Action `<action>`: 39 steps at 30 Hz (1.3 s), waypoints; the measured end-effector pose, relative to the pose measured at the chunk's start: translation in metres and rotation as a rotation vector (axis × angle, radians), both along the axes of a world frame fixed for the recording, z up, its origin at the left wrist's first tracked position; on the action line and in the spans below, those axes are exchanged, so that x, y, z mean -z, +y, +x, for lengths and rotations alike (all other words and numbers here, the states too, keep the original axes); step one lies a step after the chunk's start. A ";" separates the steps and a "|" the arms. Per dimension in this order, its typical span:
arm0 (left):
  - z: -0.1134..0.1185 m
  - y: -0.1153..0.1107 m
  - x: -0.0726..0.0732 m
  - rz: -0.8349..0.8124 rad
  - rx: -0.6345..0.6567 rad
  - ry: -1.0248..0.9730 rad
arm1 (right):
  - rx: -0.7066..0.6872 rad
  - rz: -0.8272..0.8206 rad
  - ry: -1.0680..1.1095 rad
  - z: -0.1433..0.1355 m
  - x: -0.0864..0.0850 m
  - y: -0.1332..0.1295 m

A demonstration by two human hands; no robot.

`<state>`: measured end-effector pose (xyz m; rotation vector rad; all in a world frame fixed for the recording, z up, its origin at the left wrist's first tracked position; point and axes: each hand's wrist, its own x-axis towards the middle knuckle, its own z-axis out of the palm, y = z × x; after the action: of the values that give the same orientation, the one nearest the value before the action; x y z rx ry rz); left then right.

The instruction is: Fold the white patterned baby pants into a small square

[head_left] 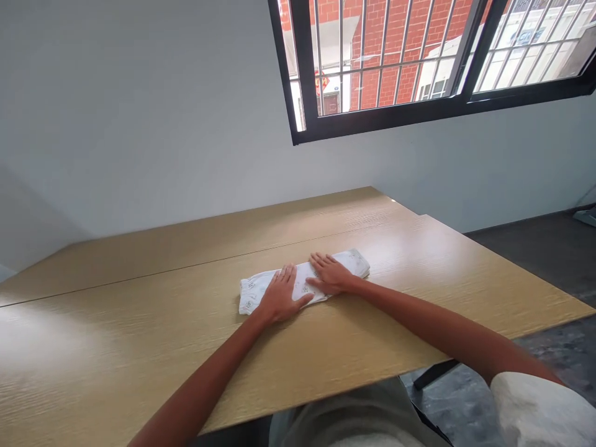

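A white cloth garment (255,290) with small dark prints lies folded into a long strip on the wooden table, its gathered elastic end to the left. My left hand (280,297) rests flat on its left-centre part, fingers stretched forward and thumb pointing right. Right of it, my right hand (329,275) lies palm down across the garment, fingers spread toward the upper left. The cloth under both palms is hidden.
The light wood table (139,347) spans the view, with a seam running across its back part. Behind it stand a pale wall (186,124) and a barred window with a black frame (395,123). A dark floor (535,248) shows at the right.
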<state>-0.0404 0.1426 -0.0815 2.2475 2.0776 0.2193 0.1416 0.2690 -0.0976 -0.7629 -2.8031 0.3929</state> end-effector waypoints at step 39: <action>-0.015 0.016 -0.035 -0.189 0.300 -0.013 | -0.299 0.517 0.181 0.162 0.001 -0.181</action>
<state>-0.0558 0.1590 -0.0466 2.3886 1.6465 0.0175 0.3034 0.0879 -0.0991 -0.1874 -2.6612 -0.2107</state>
